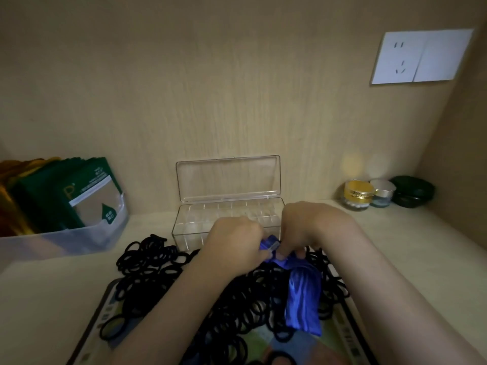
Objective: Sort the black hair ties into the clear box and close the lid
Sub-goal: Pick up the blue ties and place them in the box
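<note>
A big heap of black hair ties (158,270) covers the desk in front of me and spills over a printed mat (105,314). Behind it stands the clear box (195,227), divided into compartments, with its lid (228,177) open and leaning toward the wall. My left hand (234,241) and my right hand (308,227) meet over the heap and both pinch the top of a blue bag (303,299) at its clear strip. The bag hangs down onto the ties on the right.
A translucent bin (66,238) with green packets (66,191) stands at the left. Three small jars, gold (358,193), silver (382,192) and dark green (412,191), sit at the back right corner. A white wall socket (421,56) is high on the right.
</note>
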A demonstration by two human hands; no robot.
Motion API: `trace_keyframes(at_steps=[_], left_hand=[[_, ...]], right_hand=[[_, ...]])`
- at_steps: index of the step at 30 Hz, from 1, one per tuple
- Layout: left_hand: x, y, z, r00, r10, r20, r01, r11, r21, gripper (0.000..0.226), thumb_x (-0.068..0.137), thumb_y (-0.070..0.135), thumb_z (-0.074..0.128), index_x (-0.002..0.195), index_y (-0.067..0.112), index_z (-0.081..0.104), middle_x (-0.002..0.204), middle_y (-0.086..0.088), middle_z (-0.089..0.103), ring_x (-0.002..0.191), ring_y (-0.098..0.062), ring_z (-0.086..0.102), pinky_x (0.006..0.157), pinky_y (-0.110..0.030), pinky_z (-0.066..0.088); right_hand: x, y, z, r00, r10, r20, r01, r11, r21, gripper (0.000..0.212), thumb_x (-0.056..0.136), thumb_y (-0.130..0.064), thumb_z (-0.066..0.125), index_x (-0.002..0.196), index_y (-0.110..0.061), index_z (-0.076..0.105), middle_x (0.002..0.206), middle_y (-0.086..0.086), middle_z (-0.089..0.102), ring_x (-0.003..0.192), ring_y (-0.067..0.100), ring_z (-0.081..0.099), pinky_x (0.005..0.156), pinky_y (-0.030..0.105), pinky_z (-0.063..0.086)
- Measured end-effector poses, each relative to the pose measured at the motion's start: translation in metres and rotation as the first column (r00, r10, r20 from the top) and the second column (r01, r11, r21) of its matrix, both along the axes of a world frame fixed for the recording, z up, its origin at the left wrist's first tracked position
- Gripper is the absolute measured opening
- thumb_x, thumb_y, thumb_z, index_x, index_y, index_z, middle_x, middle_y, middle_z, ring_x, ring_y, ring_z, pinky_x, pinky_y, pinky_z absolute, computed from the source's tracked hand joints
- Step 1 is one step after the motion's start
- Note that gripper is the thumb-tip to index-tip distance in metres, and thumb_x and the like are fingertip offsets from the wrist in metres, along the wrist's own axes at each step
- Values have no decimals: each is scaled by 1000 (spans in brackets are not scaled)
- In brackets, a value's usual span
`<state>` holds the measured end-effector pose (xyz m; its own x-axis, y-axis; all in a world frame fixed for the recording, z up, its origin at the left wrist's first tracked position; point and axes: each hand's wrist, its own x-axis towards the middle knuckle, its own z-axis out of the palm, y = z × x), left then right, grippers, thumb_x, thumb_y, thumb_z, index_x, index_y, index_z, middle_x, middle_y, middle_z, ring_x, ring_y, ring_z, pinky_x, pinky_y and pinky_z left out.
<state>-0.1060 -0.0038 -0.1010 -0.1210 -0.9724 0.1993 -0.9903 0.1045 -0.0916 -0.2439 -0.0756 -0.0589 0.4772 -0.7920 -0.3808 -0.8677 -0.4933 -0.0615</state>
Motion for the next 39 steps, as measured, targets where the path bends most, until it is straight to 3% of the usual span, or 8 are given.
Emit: trace_keyframes(at_steps=[4,12,18,22,25,34,37,39], left_hand=[[-9,1,-8,997,61,48,-64,997,53,28,93,47,53,104,27,68,97,1,69,91,-23,65,70,-32,44],[13,7,29,906,59,-418,-48,998,37,4,84,30,62,87,32,62,91,12,60,82,-7,58,74,-29,49],[39,3,43,555,-46,-831,-2,998,-57,12,86,19,59,85,31,59,70,-3,65,64,-13,55,69,-37,47],[43,5,55,305,-140,-942,-97,980,-177,18,95,-2,53,97,15,58,70,-10,68,63,-14,64,61,-29,54],[45,9,63,199,-181,-963,-142,967,-211,19,98,-2,51,106,13,59,75,-10,74,65,-17,70,56,-31,59],[60,17,73,-15,-264,-964,-205,945,-255,17,103,6,45,115,9,58,84,-13,73,75,-21,73,63,-34,60],[65,15,71,-347,-189,-919,-141,979,-148,32,102,25,48,130,10,48,107,-19,72,89,-26,74,70,-39,61],[71,17,66,-355,-13,-935,24,999,-22,53,94,45,51,139,22,37,116,-20,71,99,-32,73,79,-45,61]], right_hand=[[3,-4,-7,995,57,79,-58,998,8,25,68,-35,85,83,-16,79,72,-5,74,76,16,70,79,36,60],[-11,-14,8,858,97,504,-141,989,51,17,78,-22,81,90,-22,70,71,-9,65,68,6,62,66,22,47],[-2,-19,5,557,-6,830,-215,965,151,24,84,-20,78,106,-19,69,99,-1,72,69,-3,61,72,10,47],[6,-20,-5,412,-109,905,-306,919,250,13,89,-14,72,92,-1,71,75,-1,70,70,5,62,72,19,46],[13,-18,-11,271,-234,934,-391,860,329,17,85,-15,74,97,-4,69,87,18,69,82,24,61,82,37,48],[26,-2,-11,224,-302,927,-355,860,366,6,89,-9,70,89,-3,70,90,13,74,79,20,70,77,31,58],[31,3,-4,180,-308,934,-314,882,351,9,89,-9,70,80,-11,72,80,12,75,67,17,70,65,28,57],[36,6,1,149,-316,937,-272,898,346,8,89,-11,71,81,-11,73,79,12,75,65,17,70,63,27,56]])
